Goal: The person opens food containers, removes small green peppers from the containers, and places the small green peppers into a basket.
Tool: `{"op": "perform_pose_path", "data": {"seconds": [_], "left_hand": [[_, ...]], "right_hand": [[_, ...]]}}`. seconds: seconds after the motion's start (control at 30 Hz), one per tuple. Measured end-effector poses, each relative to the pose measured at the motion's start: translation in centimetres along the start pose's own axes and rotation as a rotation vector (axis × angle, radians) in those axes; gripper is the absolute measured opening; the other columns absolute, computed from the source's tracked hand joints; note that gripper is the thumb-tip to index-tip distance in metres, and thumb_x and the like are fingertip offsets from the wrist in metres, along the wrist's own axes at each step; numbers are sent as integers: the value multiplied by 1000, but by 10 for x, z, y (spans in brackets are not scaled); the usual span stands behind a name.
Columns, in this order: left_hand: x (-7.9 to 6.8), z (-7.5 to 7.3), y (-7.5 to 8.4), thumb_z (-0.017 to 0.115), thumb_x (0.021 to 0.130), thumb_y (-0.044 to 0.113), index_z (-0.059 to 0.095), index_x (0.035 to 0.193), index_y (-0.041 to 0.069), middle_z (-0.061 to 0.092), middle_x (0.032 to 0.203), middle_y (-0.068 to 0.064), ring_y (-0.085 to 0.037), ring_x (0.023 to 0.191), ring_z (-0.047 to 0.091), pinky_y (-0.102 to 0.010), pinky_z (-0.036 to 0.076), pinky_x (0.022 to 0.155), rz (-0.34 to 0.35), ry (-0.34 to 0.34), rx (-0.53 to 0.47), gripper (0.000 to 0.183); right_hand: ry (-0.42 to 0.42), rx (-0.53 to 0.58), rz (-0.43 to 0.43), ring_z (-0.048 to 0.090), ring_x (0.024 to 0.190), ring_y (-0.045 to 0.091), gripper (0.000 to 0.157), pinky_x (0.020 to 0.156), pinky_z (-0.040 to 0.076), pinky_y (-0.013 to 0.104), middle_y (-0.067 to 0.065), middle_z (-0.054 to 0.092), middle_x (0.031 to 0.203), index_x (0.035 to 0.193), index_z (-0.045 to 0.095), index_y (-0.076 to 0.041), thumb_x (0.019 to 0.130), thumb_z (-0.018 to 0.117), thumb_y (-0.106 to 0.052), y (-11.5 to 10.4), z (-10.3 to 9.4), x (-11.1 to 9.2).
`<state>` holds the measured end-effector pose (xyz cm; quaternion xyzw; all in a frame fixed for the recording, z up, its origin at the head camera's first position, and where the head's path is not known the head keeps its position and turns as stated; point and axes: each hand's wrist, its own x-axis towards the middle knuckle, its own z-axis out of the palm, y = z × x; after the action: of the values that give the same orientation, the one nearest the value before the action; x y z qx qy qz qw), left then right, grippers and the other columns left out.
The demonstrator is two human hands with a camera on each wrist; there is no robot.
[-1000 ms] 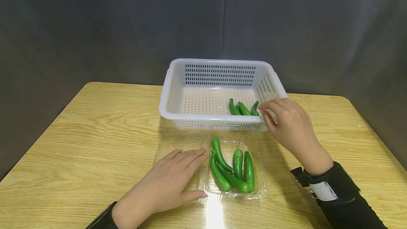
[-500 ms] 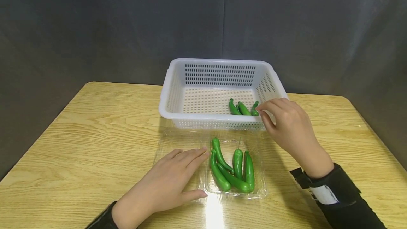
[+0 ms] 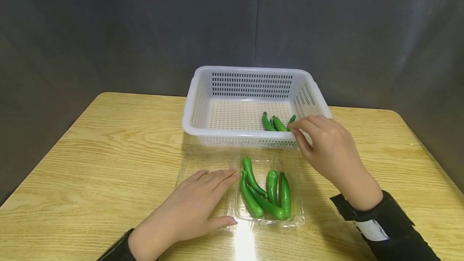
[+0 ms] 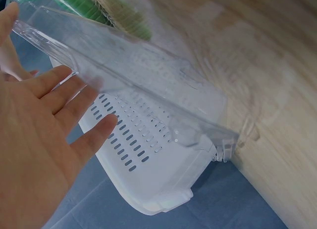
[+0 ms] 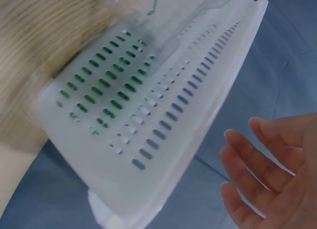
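In the head view a clear plastic clamshell box lies spread on the table, with several green chili peppers in its right half. My left hand is over the other half, fingers straight and fingertips close to the middle fold; the left wrist view shows its palm beside the clear wall. Behind the box stands a white slotted basket with several more peppers at its front right. My right hand hangs over that front right rim, fingertips by the rightmost pepper. The right wrist view shows its fingers loosely bent, holding nothing.
The wood-grain table reaches out on both sides of the box and basket. A dark cloth backdrop rises behind the table's far edge. The basket's raised wall stands between the box and the peppers inside it.
The right hand has shifted slightly left and down, so its fingertips overlap more of the rightmost pepper in the basket. The left hand and the peppers in the box have stayed put.
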<state>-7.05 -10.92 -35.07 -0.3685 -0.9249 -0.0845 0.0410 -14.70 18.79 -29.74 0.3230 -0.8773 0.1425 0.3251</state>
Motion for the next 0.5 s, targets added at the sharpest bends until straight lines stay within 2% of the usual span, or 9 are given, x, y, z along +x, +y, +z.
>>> {"op": "perform_pose_path", "data": {"seconds": [0.3, 0.5], "left_hand": [[0, 0, 0, 57, 90, 63, 38, 153, 11, 41, 154, -2, -18, 136, 43, -44, 34, 113, -4, -7, -1, 83], [0, -1, 0, 58, 90, 63, 39, 152, 11, 41, 154, -2, -18, 136, 44, -44, 35, 112, 0, 2, 1, 83]], "right_hand": [[18, 7, -62, 68, 85, 28, 16, 71, 56, 45, 9, 72, 93, 96, 73, -2, 81, 76, 1, -13, -6, 2], [-13, -5, -80, 68, 83, 28, 14, 71, 56, 45, 8, 72, 91, 94, 73, -3, 81, 77, -2, -24, -9, 2]]}}
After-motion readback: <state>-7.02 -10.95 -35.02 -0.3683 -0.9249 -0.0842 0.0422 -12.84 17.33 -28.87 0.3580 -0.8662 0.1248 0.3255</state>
